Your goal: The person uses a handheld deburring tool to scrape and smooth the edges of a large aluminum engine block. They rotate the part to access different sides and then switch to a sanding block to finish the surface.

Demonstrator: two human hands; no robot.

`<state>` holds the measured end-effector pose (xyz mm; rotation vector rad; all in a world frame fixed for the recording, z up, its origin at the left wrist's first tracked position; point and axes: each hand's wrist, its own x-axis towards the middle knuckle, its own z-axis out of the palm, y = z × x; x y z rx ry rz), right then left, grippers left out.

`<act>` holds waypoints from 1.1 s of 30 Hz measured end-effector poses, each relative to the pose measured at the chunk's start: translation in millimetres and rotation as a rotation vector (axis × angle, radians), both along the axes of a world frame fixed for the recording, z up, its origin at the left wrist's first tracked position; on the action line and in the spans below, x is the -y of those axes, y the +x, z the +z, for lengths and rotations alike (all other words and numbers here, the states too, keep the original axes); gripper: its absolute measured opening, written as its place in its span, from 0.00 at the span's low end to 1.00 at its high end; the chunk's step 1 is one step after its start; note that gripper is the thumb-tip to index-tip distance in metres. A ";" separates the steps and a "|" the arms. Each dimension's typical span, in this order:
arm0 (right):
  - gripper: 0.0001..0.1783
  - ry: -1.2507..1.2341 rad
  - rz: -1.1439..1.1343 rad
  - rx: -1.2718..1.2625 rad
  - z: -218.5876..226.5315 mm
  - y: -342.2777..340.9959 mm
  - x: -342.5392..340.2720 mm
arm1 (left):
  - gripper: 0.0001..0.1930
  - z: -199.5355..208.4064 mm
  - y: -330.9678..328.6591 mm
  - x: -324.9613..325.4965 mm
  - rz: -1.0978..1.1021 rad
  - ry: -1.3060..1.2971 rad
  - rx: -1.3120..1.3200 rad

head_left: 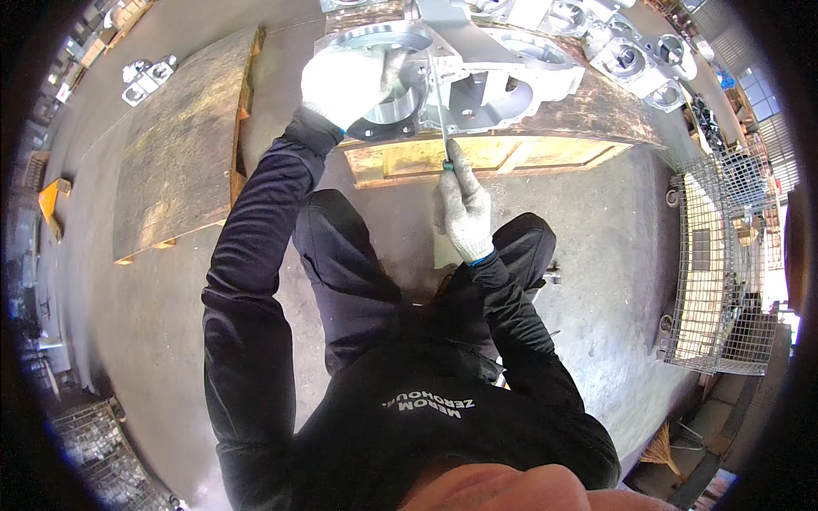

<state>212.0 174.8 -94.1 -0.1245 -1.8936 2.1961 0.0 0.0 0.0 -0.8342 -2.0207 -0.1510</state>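
Note:
My right hand (465,213), in a pale knit glove, is closed around the handle of a long, thin metal tool that looks like a file (441,106). Its blade points away from me and lies against the side of a silver metal casting (490,98) with large round openings. My left hand (345,81), also gloved and washed out by glare, grips the ring-shaped part of a casting (399,109) to the left of the blade. Some of its fingers are lost in the brightness. The castings sit on a worn wooden pallet (503,157) in front of my knees.
More castings (626,60) crowd the pallet's far right. To the left lies a wooden board-topped pallet (183,145), with another casting (147,81) beyond it. A wire mesh cage (724,264) stands at the right, a broom (660,447) below it. Concrete floor (605,230) lies between.

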 end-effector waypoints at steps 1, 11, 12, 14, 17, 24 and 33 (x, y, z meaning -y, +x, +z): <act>0.31 -0.037 -0.007 0.005 -3.7 2.9 5.1 | 0.17 1.4 0.1 1.4 -0.053 -0.003 -0.073; 0.30 0.200 -0.009 0.074 -82.4 45.0 3.0 | 0.21 8.7 -2.7 -0.8 -0.044 -0.032 0.057; 0.30 0.225 -0.027 -0.014 -81.9 55.4 -0.5 | 0.22 6.0 -0.4 0.1 -0.015 -0.002 0.106; 0.30 0.203 -0.062 0.111 -68.4 71.5 -18.2 | 0.23 2.5 1.1 -1.2 0.013 0.043 0.169; 0.30 0.259 -0.130 0.009 -36.8 55.7 -33.9 | 0.24 4.5 1.6 -1.2 0.094 -0.030 0.323; 0.30 0.182 -0.033 -0.041 -13.1 10.7 -21.2 | 0.18 5.3 1.3 -1.2 -0.049 0.099 -0.026; 0.30 0.160 0.000 0.117 -79.4 57.0 -1.6 | 0.17 -10.0 -8.0 -5.5 -0.098 0.165 0.017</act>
